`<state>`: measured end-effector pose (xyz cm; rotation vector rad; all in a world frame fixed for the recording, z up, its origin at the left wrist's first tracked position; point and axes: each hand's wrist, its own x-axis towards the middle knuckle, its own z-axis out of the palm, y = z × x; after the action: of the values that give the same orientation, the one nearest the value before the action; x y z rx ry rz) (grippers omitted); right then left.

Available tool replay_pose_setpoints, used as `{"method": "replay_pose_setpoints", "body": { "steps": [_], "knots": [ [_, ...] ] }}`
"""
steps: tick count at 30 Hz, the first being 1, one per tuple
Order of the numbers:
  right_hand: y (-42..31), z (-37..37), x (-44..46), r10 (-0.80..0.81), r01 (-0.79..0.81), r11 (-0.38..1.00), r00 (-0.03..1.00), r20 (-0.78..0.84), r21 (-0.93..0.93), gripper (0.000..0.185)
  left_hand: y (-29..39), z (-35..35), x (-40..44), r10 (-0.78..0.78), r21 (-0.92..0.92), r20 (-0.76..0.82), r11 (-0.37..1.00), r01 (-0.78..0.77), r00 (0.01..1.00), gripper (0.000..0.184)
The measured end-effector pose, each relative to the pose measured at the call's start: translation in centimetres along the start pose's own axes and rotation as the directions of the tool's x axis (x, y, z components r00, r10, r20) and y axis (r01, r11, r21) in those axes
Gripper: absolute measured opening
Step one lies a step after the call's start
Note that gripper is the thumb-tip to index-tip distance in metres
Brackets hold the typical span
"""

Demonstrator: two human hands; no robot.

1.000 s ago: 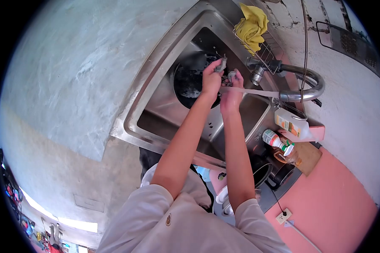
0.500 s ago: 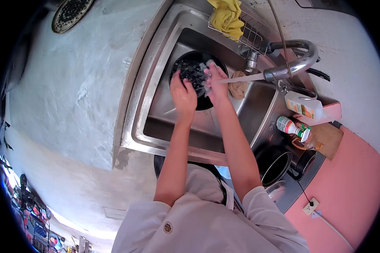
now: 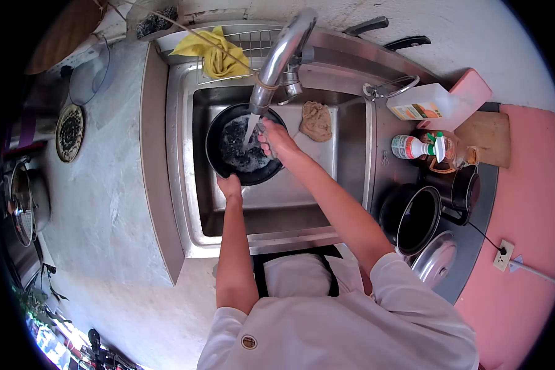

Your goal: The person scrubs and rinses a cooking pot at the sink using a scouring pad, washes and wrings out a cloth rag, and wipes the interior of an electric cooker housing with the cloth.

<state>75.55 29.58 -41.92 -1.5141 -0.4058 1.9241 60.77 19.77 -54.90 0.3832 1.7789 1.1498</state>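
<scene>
The grey table (image 3: pixel 105 185) takes up the left side, and beside it is set the steel sink (image 3: pixel 296 206). Inside the sink, toward its upper left part, sits the black pan (image 3: pixel 213 148), with dark, foamy water lying in it. The curved faucet (image 3: pixel 283 52) hangs over the pan, and its stream (image 3: pixel 250 132) falls straight into it. To the right of the sink, the black pot (image 3: pixel 391 213) stands tilted, its mouth turned toward the right, with a lid (image 3: pixel 436 254) just below it. Above the pot are the wooden board (image 3: pixel 493 139), the pink board (image 3: pixel 468 92) and, leaning near that, a pale bottle (image 3: pixel 425 102) with an orange label. The yellow cloth (image 3: pixel 219 57) is draped on a wire rack (image 3: pixel 256 46) at the back of the sink, and the brown cloth (image 3: pixel 316 121) lies crumpled on the sink floor, right of the pan and apart from it. A spray bottle (image 3: pixel 407 147) (green and white at the nozzle) lies near the wooden board. The left hand (image 3: pixel 230 185) has its grip on the pan's near edge, the fingers partly hidden beneath the rim. The right hand (image 3: pixel 280 142) is over the pan's right side, beside the stream, its grip curled around a small grey wad (image 3: pixel 272 148), whose kind I cannot tell.
</scene>
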Motion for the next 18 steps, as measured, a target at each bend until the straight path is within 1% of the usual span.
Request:
{"method": "replay_pose_setpoints", "body": {
  "steps": [1,2,3,4,5,6,7,9,10,11,13,14,15,16,17,18],
  "knots": [
    [-0.5,-2.4,-0.2,0.039,-0.039,0.999,0.999,0.002,0.034,0.019,-0.2,0.0,0.3,-0.013,0.082,0.019,0.997,0.012,1.0,0.059],
    [-1.8,-4.0,-1.0,0.0,0.005,0.999,0.993,-0.116,0.047,0.017,0.8,0.2,-0.2,-0.071,-0.001,0.005,0.997,0.071,0.997,0.058],
    [-3.1,-5.6,-1.9,-0.032,0.046,0.997,0.973,-0.228,0.054,0.018,0.8,0.2,-0.4,-0.07,0.0,0.003,0.998,0.07,0.998,0.058],
    [-4.5,-7.6,-1.7,-0.095,0.162,0.934,0.972,-0.217,0.318,0.026,0.8,0.2,-0.6,-0.085,-0.045,0.006,0.995,0.085,0.996,0.057],
    [-5.8,-9.1,-1.1,-0.155,0.255,0.789,0.963,-0.221,0.559,0.035,0.8,0.0,-0.7,-0.097,-0.089,0.01,0.991,0.097,0.995,0.055],
    [-7.8,-9.3,-1.5,-0.205,0.343,0.707,0.937,-0.284,0.619,0.049,0.7,-0.1,-0.7,-0.093,-0.085,0.0,0.992,0.093,0.996,0.055],
    [-9.6,-9.3,-2.0,-0.24,0.422,0.615,0.905,-0.352,0.666,0.065,0.3,0.0,-0.7,-0.065,-0.032,0.022,0.997,0.066,0.998,0.054],
    [-9.5,-11.5,-0.6,-0.307,0.437,0.629,0.899,-0.312,0.642,0.078,-0.6,-0.9,-1.2,-0.025,0.081,0.052,0.996,0.021,0.998,0.053],
    [-9.0,-12.1,-0.2,-0.281,0.432,0.69,0.9,-0.334,0.581,0.074,0.2,-1.0,-1.8,0.04,0.148,0.02,0.988,-0.043,0.999,0.053],
    [-8.3,-11.8,0.0,-0.191,0.41,0.732,0.89,-0.413,0.545,0.061,2.0,-0.8,-2.7,0.108,0.22,-0.002,0.97,-0.105,0.994,0.053],
    [-4.9,-12.3,1.2,-0.237,0.369,0.867,0.898,-0.371,0.337,0.045,5.6,-0.7,-4.3,0.118,0.361,-0.024,0.927,-0.102,0.993,0.054],
    [-3.9,-11.1,0.5,-0.229,0.358,0.867,0.904,-0.361,0.346,0.045,6.2,-1.0,-4.1,0.055,0.405,-0.034,0.914,-0.036,0.998,0.055],
    [-2.3,-9.7,-0.3,-0.307,0.341,0.935,0.917,-0.253,0.099,0.042,6.7,-1.5,-4.0,0.06,0.412,-0.044,0.911,-0.037,0.997,0.055],
    [-1.0,-8.1,-1.0,-0.354,0.334,0.93,0.927,-0.127,-0.155,0.039,7.7,-2.0,-4.1,0.029,0.476,-0.003,0.879,-0.024,1.0,0.056],
    [0.0,-6.9,-0.8,-0.348,0.331,0.933,0.93,-0.119,-0.144,0.039,8.6,-2.6,-4.2,-0.007,0.539,0.033,0.842,-0.012,0.999,0.056],
    [1.1,-5.8,-0.6,-0.525,0.434,0.749,0.85,-0.049,-0.501,0.044,9.6,-3.2,-4.4,-0.047,0.591,0.04,0.806,0.014,0.998,0.054]
  ]
}}
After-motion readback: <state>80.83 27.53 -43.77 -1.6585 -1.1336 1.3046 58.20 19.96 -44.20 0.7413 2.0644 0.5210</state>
